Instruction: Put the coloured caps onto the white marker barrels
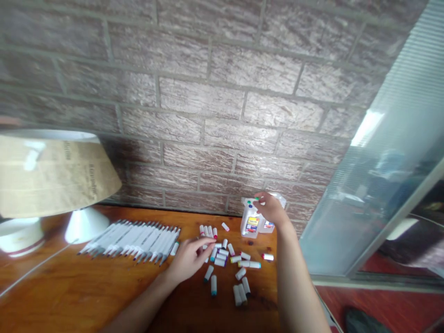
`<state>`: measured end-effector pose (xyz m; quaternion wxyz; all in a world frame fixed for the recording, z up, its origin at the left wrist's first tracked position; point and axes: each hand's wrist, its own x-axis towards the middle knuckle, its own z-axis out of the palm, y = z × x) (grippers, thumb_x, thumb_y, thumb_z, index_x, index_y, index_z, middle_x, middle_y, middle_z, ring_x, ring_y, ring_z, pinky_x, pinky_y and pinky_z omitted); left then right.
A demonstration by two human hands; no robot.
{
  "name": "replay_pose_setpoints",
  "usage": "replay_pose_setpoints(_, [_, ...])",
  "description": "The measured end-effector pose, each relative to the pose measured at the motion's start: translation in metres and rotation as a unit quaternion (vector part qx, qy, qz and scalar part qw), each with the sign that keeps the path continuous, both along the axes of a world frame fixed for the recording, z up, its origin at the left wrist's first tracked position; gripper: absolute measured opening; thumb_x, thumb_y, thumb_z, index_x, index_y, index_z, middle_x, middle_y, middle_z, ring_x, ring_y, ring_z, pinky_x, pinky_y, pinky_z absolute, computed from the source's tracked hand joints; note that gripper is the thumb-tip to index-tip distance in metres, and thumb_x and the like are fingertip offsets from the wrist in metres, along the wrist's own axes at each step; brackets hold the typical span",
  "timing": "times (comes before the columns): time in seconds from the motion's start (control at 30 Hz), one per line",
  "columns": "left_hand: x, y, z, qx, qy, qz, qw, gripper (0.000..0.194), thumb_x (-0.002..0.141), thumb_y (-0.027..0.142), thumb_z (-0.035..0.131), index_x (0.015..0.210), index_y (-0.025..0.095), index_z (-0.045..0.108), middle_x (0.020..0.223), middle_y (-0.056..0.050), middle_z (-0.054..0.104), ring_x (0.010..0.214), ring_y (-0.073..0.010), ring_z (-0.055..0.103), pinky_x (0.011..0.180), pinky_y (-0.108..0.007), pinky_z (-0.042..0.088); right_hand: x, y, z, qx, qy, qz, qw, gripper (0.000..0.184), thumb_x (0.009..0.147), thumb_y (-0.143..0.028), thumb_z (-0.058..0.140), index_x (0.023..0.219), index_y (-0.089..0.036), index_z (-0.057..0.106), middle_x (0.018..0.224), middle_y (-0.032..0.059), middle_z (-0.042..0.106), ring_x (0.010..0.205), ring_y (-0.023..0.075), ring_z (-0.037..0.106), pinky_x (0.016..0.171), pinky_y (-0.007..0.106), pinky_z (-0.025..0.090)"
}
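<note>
My left hand (pixel 190 257) rests palm down on the wooden table (pixel 69 291), its fingertips touching a scatter of loose white marker caps (pixel 229 263). My right hand (pixel 271 208) reaches to the back of the table and grips the top of a clear plastic marker case (pixel 251 223) with a coloured label, standing against the brick wall. A row of several white markers (pixel 133 238) lies side by side to the left of my left hand, tips toward me.
A table lamp with a paper-coloured shade (pixel 52 173) and white base (pixel 81 224) stands at the left. The brick wall (pixel 222 101) runs behind the table. A frosted glass panel (pixel 378 185) borders the right; the table edge drops to red floor (pixel 381 310).
</note>
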<state>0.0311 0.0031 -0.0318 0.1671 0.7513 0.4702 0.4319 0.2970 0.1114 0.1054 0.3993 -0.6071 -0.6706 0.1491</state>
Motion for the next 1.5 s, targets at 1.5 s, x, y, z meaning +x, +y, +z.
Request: replay_pose_setpoints(1.5, [-0.085, 0.021, 0.033, -0.247, 0.314, 0.302, 0.866, 0.053, 0.094, 0.063, 0.041, 0.081, 0.023, 0.074, 0.097, -0.01, 0.079, 0.101, -0.0324, 0.071, 0.075, -0.034, 0.045, -0.094, -0.075, -0.107, 0.087, -0.037, 0.299, 0.949, 0.05, 0.098, -0.038, 0.051, 0.053, -0.017, 0.039, 0.051, -0.0035, 0.041, 0.05, 0.007, 0.033, 0.057, 0.026, 0.024])
